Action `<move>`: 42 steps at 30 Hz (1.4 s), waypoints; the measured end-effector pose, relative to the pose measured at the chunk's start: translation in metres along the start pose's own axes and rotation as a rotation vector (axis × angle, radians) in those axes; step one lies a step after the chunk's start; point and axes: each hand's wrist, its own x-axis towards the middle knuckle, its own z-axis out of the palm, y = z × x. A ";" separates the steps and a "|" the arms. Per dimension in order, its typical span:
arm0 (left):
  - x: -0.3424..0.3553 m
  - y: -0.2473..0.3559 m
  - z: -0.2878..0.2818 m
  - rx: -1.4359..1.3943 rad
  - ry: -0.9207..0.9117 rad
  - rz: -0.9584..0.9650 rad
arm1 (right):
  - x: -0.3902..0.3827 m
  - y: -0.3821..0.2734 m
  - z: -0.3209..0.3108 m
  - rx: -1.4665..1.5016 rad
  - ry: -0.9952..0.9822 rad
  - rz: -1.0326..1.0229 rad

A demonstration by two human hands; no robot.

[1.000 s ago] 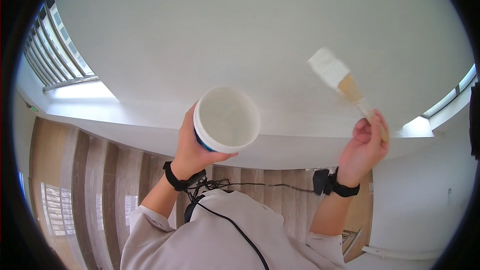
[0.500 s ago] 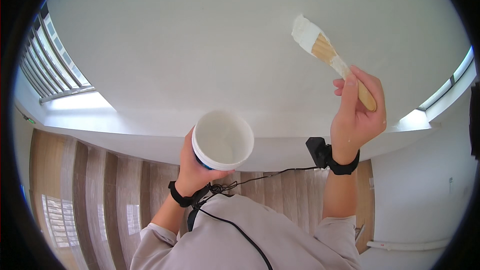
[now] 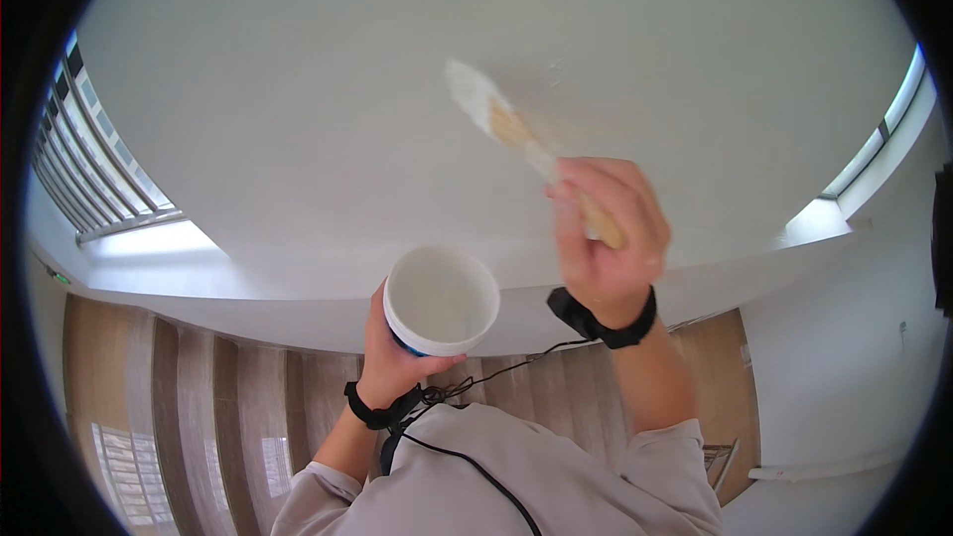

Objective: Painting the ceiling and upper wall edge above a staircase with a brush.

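Note:
A paintbrush (image 3: 511, 129) with a pale wooden handle and white-coated bristles is gripped in my right hand (image 3: 615, 228). Its bristle end points up and left, in front of the white wall (image 3: 328, 89); whether it touches the wall I cannot tell. Brush and hand are smeared by motion. My left hand (image 3: 390, 357) is wrapped round a white plastic tub (image 3: 442, 303), low and left of the brush. The tub's mouth faces me, and its inside looks white; a bit of blue shows on its outer side. A small wet-looking mark (image 3: 556, 71) is on the wall right of the bristles.
Barred window railings (image 3: 99, 159) stand at the far left, and another window (image 3: 859, 164) is at the right. Brown wood-look steps (image 3: 228, 407) lie below on the left. A black cable (image 3: 486, 377) runs between my two wristbands. A white pipe (image 3: 824, 469) lies at lower right.
My right hand has swung left and slightly down with the paintbrush. The mark on the wall now shows where the bristles were. My left hand still holds the tub in nearly the same place.

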 end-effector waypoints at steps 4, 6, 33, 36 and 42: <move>-0.001 0.000 -0.001 0.008 -0.012 0.021 | -0.001 0.023 -0.008 -0.158 0.094 -0.005; 0.000 0.002 -0.004 0.001 -0.010 -0.004 | -0.010 0.036 -0.042 -0.253 0.202 0.071; -0.008 0.005 -0.002 0.094 -0.068 -0.044 | -0.015 0.039 -0.026 -0.240 0.190 0.082; -0.001 0.007 0.012 0.093 -0.149 0.003 | -0.023 0.048 -0.096 -0.479 0.417 0.328; -0.007 -0.001 0.017 0.074 -0.254 -0.027 | -0.029 0.015 -0.049 -0.202 0.241 0.162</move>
